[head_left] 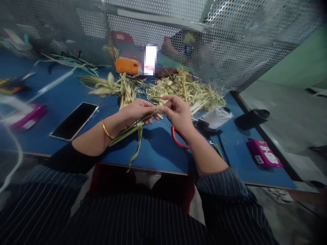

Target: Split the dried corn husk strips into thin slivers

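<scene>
Both my hands meet over the blue table, pinching a bundle of long pale-green plant strips that look like dried corn husk. My left hand is closed round the strips, whose tails run back under my wrist; one loose strip hangs toward the table edge. Thumb and fingers of my right hand pinch the strips' other end. Below the right hand lies a red handle loop, perhaps of scissors. Behind my hands spreads a heap of shredded husk, with larger husk leaves to its left.
A phone lies at left, near a purple packet. An orange packet stands before the perforated metal screen. At right are a white plastic bag, a black cylinder and another purple packet.
</scene>
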Tool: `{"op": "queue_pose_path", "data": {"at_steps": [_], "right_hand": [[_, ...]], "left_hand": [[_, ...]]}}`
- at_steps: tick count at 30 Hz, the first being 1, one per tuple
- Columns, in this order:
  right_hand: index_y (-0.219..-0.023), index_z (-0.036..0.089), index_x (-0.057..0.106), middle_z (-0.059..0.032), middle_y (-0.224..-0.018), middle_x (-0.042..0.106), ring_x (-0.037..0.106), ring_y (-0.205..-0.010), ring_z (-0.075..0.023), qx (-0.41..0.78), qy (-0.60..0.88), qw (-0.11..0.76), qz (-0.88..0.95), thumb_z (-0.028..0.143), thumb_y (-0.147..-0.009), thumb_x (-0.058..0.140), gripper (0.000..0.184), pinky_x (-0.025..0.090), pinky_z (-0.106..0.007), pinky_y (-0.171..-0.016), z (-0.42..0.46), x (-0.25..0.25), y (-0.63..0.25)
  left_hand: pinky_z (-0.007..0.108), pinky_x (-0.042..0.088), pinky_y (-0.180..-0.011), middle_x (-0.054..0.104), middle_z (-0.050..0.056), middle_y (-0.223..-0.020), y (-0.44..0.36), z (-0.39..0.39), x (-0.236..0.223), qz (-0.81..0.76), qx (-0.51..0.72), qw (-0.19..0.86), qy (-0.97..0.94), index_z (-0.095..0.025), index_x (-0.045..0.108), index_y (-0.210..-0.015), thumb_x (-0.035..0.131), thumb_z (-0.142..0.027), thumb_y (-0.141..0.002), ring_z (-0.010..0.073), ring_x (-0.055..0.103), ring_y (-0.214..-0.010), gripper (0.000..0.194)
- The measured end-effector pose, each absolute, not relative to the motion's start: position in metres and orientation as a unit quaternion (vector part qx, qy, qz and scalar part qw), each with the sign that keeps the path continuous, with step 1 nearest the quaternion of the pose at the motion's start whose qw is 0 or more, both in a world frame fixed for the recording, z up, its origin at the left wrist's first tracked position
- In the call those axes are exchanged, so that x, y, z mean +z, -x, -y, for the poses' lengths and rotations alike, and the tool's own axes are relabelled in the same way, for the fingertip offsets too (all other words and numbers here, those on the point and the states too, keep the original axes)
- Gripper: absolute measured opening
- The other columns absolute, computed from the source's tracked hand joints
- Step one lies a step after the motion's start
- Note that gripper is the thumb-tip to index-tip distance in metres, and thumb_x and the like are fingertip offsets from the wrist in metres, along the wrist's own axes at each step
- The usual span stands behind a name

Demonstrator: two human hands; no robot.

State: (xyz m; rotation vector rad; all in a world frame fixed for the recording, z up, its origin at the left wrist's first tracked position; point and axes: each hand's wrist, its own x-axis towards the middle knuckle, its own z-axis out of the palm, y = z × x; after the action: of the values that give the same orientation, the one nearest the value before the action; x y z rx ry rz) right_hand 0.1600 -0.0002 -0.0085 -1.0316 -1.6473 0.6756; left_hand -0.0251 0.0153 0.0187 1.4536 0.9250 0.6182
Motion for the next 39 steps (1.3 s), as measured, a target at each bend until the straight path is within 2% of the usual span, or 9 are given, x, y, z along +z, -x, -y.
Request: {"op": "queue_pose_path", "data": {"at_steps": [4,8,14,20,24,28,33,36,39], "right_hand": [[-0.08,0.019,0.065,0.0026,-0.065,0.063,0.055,-0.06,-0.0114,0.269,0.432,0.5,0.701,0.024,-0.08,0.065,0.004,0.042,-0.026,-0.06,0.0,-0.009,-0.161],[-0.074,0.019,0.066,0.0028,-0.064,0.059,0.051,-0.062,-0.0108,0.18,0.452,0.508,0.71,0.023,-0.08,0.065,0.007,0.04,-0.026,-0.062,0.002,-0.008,-0.16],[-0.1,0.021,0.068,-0.002,-0.087,0.069,0.062,-0.076,-0.0141,0.182,0.44,0.512,0.715,0.025,-0.087,0.06,0.016,0.048,-0.03,-0.073,-0.001,-0.014,-0.158],[-0.1,0.019,0.069,-0.0097,-0.11,0.067,0.058,-0.101,-0.0237,-0.024,0.377,0.203,0.903,0.024,-0.091,0.056,0.017,0.04,-0.039,-0.09,0.0,-0.037,-0.136],[-0.091,0.017,0.065,-0.0098,-0.097,0.067,0.057,-0.092,-0.0225,-0.102,0.36,0.121,0.919,0.022,-0.095,0.045,0.021,0.035,-0.038,-0.089,0.001,-0.036,-0.133],[-0.087,0.018,0.061,-0.0056,-0.08,0.067,0.056,-0.074,-0.019,-0.048,0.463,0.161,0.87,0.013,-0.089,0.045,0.017,0.035,-0.034,-0.079,-0.001,-0.016,-0.156],[-0.077,0.022,0.054,-0.0004,-0.067,0.067,0.055,-0.06,-0.0152,0.139,0.573,0.354,0.726,0.021,-0.083,0.051,0.007,0.036,-0.027,-0.064,-0.005,-0.004,-0.172],[-0.074,0.022,0.052,0.0016,-0.062,0.064,0.057,-0.058,-0.0139,0.247,0.52,0.452,0.682,0.025,-0.082,0.051,0.009,0.041,-0.026,-0.063,-0.001,-0.007,-0.162],[-0.073,0.022,0.052,0.0026,-0.06,0.062,0.057,-0.056,-0.0128,0.294,0.488,0.466,0.677,0.026,-0.081,0.052,0.009,0.042,-0.026,-0.061,0.01,-0.011,-0.147]], "left_hand": [[0.02,0.038,-0.043,0.07,0.008,-0.074,0.023,-0.013,0.02,-0.402,0.267,0.606,-0.633,-0.012,0.072,-0.08,0.059,-0.028,-0.087,0.0075,0.05,-0.047,0.022],[0.019,0.026,-0.042,0.061,0.002,-0.063,0.022,-0.013,0.021,-0.385,0.265,0.53,-0.707,-0.013,0.073,-0.079,0.057,-0.028,-0.088,0.0057,0.04,-0.046,0.024],[0.019,0.03,-0.047,0.054,0.0,-0.055,0.033,-0.024,0.025,-0.407,0.376,0.416,-0.721,-0.015,0.07,-0.066,0.06,-0.026,-0.086,0.0077,0.045,-0.051,0.025],[0.019,0.017,-0.039,0.05,-0.001,-0.054,0.034,-0.026,0.029,-0.411,0.438,0.53,-0.599,-0.014,0.066,-0.069,0.059,-0.028,-0.09,0.0033,0.031,-0.039,0.026],[0.02,0.015,-0.038,0.049,-0.002,-0.055,0.031,-0.022,0.03,-0.405,0.44,0.573,-0.56,-0.014,0.064,-0.069,0.06,-0.028,-0.09,0.0034,0.032,-0.04,0.026],[0.022,0.019,-0.041,0.049,-0.003,-0.059,0.037,-0.026,0.036,-0.399,0.589,0.507,-0.487,-0.016,0.058,-0.072,0.054,-0.023,-0.094,0.004,0.038,-0.044,0.024],[0.022,0.03,-0.044,0.053,-0.004,-0.065,0.045,-0.031,0.044,-0.346,0.769,0.354,-0.404,-0.019,0.056,-0.082,0.04,-0.024,-0.099,0.0059,0.05,-0.052,0.024],[0.021,0.04,-0.048,0.06,-0.001,-0.073,0.041,-0.032,0.038,-0.367,0.747,0.42,-0.363,-0.019,0.056,-0.082,0.042,-0.026,-0.096,0.0085,0.06,-0.059,0.021],[0.024,0.05,-0.057,0.067,0.005,-0.079,0.033,-0.036,0.025,-0.373,0.681,0.529,-0.342,-0.017,0.055,-0.078,0.042,-0.023,-0.095,0.0132,0.067,-0.066,0.022]]}}
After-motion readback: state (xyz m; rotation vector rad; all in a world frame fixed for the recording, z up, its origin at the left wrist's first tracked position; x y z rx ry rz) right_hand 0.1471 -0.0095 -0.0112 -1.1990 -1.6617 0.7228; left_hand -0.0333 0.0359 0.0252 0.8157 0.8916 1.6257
